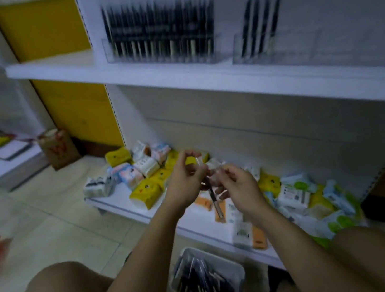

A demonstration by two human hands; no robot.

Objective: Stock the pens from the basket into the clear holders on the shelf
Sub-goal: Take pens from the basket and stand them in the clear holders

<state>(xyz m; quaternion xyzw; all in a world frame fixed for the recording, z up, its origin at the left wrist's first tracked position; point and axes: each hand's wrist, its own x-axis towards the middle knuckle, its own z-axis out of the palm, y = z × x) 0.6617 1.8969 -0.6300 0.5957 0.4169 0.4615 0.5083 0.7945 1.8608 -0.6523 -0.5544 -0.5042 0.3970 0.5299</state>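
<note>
Gripping a pen (214,199) nearly upright, left hand (184,182) and right hand (241,188) both pinch it; the sparse holder (272,51) sits above, nearer the right hand.

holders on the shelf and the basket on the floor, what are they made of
Holders: likely clear glossy plastic or acrylic; the pens show through the walls. Basket: seemingly whitish moulded plastic with a dull rim; blur leaves the finish unsure.
</note>
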